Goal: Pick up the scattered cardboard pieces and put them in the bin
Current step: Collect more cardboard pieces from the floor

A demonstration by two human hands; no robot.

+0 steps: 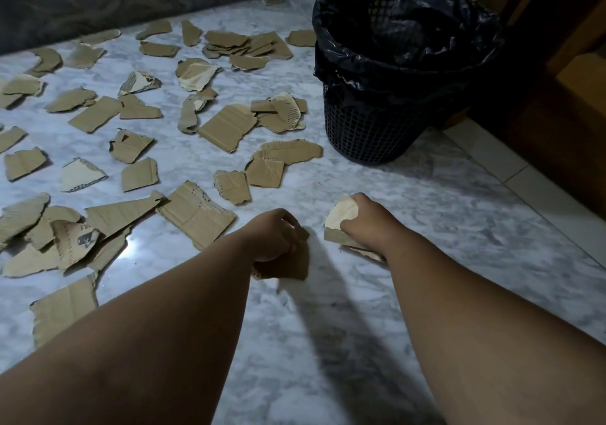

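Dozens of torn cardboard pieces (226, 128) lie scattered over a pale marbled floor (426, 214), spread from 9 o'clock across to 12 o'clock of the view, some overlapping in small heaps, most brown side up, a few showing a pale inner face. One black mesh bin (373, 136), lined with a black plastic bag (406, 41), stands upright on the floor at 1 o'clock, just beside the nearest scraps; whether anything lies in it cannot be told. Left hand (275, 237): near centre, fingers curled closed on a brown cardboard scrap (288, 265) that hangs below the fist, in shadow. Right hand (367, 221): at 3 o'clock of the left hand and apart from it, closed on a small stack of pieces (342, 218), pale face uppermost, brown layers beneath, low over the floor; contact with the floor cannot be told. Dark patterned fabric (114, 1) borders the floor at 11 o'clock. Wooden furniture (557, 96) stands at 2 o'clock, just behind the bin.
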